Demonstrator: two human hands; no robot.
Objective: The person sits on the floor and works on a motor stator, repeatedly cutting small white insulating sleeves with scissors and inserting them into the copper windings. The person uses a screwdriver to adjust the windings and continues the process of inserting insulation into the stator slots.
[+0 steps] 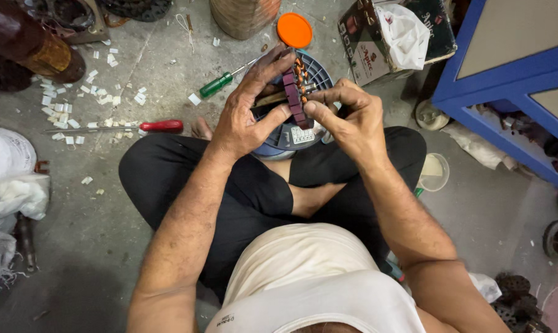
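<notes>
I sit cross-legged on a concrete floor. My left hand grips a dark purple slotted motor core with copper wire ends showing along its far side. My right hand pinches the core's near end between thumb and fingers. Both hands hold it just above a round grey-blue fan motor housing that rests on my legs.
A green-handled screwdriver and a red-handled screwdriver lie on the floor to the left among several white paper scraps. An orange lid, a cardboard box, a blue cabinet and a clear plastic cup stand around.
</notes>
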